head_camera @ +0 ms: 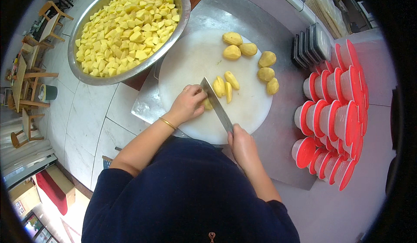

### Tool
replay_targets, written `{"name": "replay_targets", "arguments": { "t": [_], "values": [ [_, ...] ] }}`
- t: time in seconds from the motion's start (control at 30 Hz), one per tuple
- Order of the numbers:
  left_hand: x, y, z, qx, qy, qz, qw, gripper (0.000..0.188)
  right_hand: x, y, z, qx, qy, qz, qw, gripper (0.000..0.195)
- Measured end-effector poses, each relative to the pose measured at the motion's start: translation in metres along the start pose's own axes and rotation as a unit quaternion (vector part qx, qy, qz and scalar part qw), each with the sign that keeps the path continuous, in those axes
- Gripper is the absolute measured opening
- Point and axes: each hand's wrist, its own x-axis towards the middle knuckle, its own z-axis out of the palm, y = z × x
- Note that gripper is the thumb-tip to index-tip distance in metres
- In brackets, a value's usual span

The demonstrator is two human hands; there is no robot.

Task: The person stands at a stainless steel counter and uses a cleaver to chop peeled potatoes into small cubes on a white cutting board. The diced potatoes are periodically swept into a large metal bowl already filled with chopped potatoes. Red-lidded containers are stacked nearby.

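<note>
My right hand (242, 144) grips the handle of a cleaver (219, 107), its broad blade angled up and left over a round white cutting board (192, 59). Left of the blade, my left hand (190, 102) holds a peeled potato piece (207, 104) on the board, fingertips bent close to the steel. Much of that piece is hidden by the fingers and blade. Just right of the blade lie several cut potato pieces (229, 88). Whole peeled potatoes (232, 52) sit along the board's upper right edge, some partly past it.
A large metal basin (74, 67) heaped with potato chunks (130, 31) stands at upper left. Stacked clear tubs with red lids (335, 112) and black-rimmed containers (311, 44) line the right side. Under the board is a metal sheet (277, 148). Wooden chairs (50, 28) stand on the tiled floor.
</note>
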Motion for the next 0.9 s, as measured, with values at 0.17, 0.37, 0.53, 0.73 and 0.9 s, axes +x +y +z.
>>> {"name": "replay_targets", "arguments": {
  "t": [0.17, 0.37, 0.53, 0.73, 0.9],
  "values": [
    [0.000, -0.004, 0.004, 0.000, 0.007, -0.001, 1.000, 0.035, 0.049, 0.002, 0.043, 0.036, 0.003, 0.011, 0.999, 0.020],
    [0.009, 0.007, 0.002, 0.041, -0.009, 0.008, 0.999, 0.041, 0.047, 0.032, 0.053, 0.080, 0.070, 0.020, 0.994, 0.020],
    [0.030, 0.003, 0.011, 0.034, -0.042, 0.000, 0.999, 0.042, 0.028, 0.043, 0.031, 0.015, 0.082, 0.030, 0.996, 0.018],
    [0.028, -0.003, -0.001, 0.032, -0.065, 0.018, 0.997, 0.034, 0.004, 0.012, 0.001, 0.038, 0.079, 0.019, 0.996, 0.017],
    [0.025, -0.008, 0.008, 0.021, -0.047, 0.036, 0.998, 0.030, -0.003, 0.005, -0.005, 0.024, 0.021, 0.034, 0.999, 0.019]
  ]
}}
